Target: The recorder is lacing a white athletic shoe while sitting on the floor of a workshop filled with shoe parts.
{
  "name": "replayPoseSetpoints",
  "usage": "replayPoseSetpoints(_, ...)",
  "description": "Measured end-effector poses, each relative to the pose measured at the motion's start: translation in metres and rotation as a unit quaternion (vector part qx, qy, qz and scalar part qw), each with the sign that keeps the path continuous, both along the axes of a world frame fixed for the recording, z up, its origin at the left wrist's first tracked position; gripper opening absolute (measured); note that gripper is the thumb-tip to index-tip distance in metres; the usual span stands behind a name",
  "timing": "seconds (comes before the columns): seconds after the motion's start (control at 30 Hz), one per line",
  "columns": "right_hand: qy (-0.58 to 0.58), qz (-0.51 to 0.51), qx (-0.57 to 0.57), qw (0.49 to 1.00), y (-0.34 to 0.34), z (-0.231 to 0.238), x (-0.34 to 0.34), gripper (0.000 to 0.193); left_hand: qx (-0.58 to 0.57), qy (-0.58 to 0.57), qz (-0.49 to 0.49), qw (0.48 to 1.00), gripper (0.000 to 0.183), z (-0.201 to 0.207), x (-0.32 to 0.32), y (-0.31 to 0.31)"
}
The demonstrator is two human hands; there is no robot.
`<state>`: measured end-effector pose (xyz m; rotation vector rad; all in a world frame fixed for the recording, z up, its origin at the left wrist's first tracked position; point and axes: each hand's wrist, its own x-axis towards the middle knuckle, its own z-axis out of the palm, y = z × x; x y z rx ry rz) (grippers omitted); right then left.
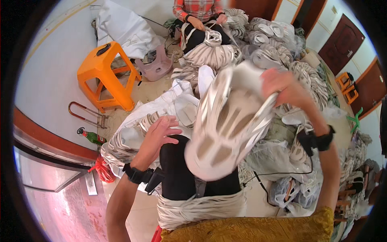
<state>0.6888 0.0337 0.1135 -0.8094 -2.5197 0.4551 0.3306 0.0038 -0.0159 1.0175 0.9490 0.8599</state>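
Tiled floor (pixel 139 220), cluttered with shoe piles (pixel 310 82). Your right grip (pixel 279 87) clasps a shoe upper (pixel 213 143) near its opening, above your lap (pixel 173 167); your left grip (pixel 158 134) hangs open, empty. Step looks like positioning it for lacing; next move probably needs your left steadying the side.

Dressed in mustard-gold fabric top (pixel 246 230) with tonal swirling pattern, short sleeve (pixel 325 220) showing at right. Clad below in plain black trousers (pixel 173 167). Strapped on left side with wide black wristband (pixel 136 174) bearing blocky black module (pixel 155 180); likewise on right, with black wristband (pixel 323 139) and angular dark module (pixel 307 141). Bare at left hand (pixel 159 135) and right hand (pixel 284 86).
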Motion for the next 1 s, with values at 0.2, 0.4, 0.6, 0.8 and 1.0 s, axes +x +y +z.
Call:
replayPoseSetpoints(0.2,0.093,-0.058,-0.074,0.991,-0.013,-0.168,-0.038,0.006,0.066,0.263,-0.12,0.955,0.041,-0.056,0.044,-0.037)
replayPoseSetpoints(0.4,0.26,-0.271,0.043,0.926,-0.052,-0.204,-0.068,0.012,0.213,0.332,-0.057,0.917,0.052,-0.046,0.071,-0.075)
replayPoseSetpoints(0.6,0.368,-0.416,-0.123,0.822,-0.069,-0.245,-0.09,0.018,0.389,0.391,-0.116,0.826,0.05,-0.044,0.067,-0.076)
replayPoseSetpoints(0.8,0.482,-0.313,-0.282,0.768,-0.054,-0.256,-0.063,0.02,0.493,0.435,-0.198,0.727,0.058,-0.037,0.069,-0.113)
replayPoseSetpoints(1.0,0.213,-0.28,-0.249,0.902,-0.047,-0.218,-0.086,0.028,0.517,0.473,-0.327,0.634,0.073,-0.035,0.068,-0.143)
